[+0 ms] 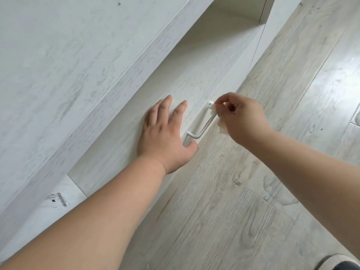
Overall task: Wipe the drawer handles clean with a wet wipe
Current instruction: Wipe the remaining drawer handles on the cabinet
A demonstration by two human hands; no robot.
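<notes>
Relative to the drawer handle (201, 121), the left hand (165, 137) lies flat on the drawer front (120, 149) just to its left, the right hand (241, 119) presses the wet wipe (214, 109) against its far end, and the floor (253, 191) lies to its right.

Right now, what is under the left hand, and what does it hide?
The left hand lies flat, fingers spread, on the white drawer front, beside the near end of the handle. The panel beneath the palm is covered. The right hand pinches the wet wipe on the handle's far end.
</notes>
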